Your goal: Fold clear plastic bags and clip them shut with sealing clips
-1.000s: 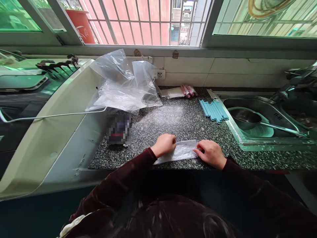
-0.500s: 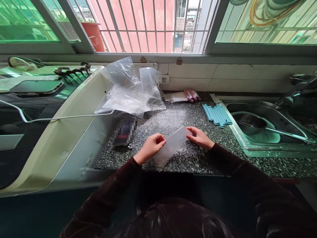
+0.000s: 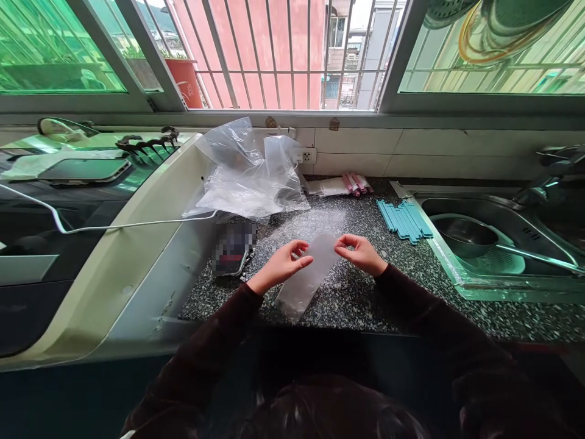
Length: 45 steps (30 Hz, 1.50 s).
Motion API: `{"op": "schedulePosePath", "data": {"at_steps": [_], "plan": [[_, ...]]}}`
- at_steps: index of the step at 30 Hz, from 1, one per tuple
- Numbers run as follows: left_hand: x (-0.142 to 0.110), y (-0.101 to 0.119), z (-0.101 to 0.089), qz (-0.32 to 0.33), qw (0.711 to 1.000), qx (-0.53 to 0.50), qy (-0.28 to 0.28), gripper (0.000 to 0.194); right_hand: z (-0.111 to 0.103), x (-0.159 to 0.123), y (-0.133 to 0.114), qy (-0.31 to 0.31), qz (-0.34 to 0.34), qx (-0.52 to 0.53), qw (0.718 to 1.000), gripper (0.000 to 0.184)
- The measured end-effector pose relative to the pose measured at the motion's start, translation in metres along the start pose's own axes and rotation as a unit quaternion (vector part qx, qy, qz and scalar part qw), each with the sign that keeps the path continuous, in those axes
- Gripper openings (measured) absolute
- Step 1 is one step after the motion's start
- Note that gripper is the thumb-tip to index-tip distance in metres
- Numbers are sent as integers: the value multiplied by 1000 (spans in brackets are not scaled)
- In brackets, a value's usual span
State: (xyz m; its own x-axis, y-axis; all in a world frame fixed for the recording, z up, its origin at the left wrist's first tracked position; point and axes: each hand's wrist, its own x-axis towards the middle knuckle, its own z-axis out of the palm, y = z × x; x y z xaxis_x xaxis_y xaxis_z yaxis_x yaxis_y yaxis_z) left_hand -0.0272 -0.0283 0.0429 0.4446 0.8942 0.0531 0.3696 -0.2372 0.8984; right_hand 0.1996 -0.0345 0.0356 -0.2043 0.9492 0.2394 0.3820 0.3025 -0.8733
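A narrow, translucent plastic bag [image 3: 305, 277] slants above the speckled counter, its lower end toward the front edge. My right hand [image 3: 361, 253] pinches the upper right edge of the bag between thumb and fingertips. At the bag's left edge is my left hand [image 3: 286, 265], thumb and fingers apart, the thumb tip against or just over the plastic. Beyond both hands, teal strips [image 3: 404, 221] lie in a bundle at the right. Small packets with pink strips [image 3: 350, 185] rest near the wall. A large crumpled clear plastic bag [image 3: 251, 177] sits at the back left.
A partly blurred phone-like object [image 3: 233, 249] lies left of my hands. On the right is a sink [image 3: 439, 201] holding a pan [image 3: 466, 238]. A white cable [image 3: 137, 225] crosses the pale appliance [image 3: 114, 262] at left. A wall socket [image 3: 307, 156] sits at the back.
My left thumb and fingers have spread apart from their pinch on the bag. My right hand has shifted slightly left along the bag's upper end. The camera view has tilted up a little.
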Motion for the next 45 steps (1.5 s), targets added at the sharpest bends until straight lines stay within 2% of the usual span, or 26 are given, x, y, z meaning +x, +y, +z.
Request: {"op": "schedulePosePath", "data": {"at_steps": [2,7,11,14,18,23,25,27,29,31,38,43,45], "plan": [[15,3,2,-9,999,-42,4,44,1,2,-3,-6,-12,-16,1000,16],[43,5,11,-21,986,-165,-7,32,4,6,-4,-14,-5,-23,1000,16],[48,2,20,-23,965,-253,60,32,9,9,4,-8,54,38,998,23],[49,-4,25,-19,945,-304,118,33,17,9,11,-58,106,86,989,30],[50,-12,26,-19,927,-327,183,33,27,6,17,-98,138,82,982,25],[51,-21,22,-10,922,-331,199,33,30,2,18,-96,129,54,985,17],[50,-23,21,-25,917,-353,185,39,29,2,18,-93,123,43,987,16],[49,-24,21,-56,917,-370,140,46,28,2,17,-83,119,36,989,17],[48,-25,21,-86,928,-354,79,48,25,2,18,-71,117,32,990,18],[46,-25,22,-93,944,-314,39,41,22,4,18,-59,114,32,991,20],[42,-25,30,-71,966,-247,18,30,13,17,17,63,91,57,992,25],[42,-26,34,-50,967,-250,-13,34,17,18,15,58,68,50,995,23],[43,-28,34,-49,966,-253,-21,36,11,18,17,53,68,30,996,23]]}}
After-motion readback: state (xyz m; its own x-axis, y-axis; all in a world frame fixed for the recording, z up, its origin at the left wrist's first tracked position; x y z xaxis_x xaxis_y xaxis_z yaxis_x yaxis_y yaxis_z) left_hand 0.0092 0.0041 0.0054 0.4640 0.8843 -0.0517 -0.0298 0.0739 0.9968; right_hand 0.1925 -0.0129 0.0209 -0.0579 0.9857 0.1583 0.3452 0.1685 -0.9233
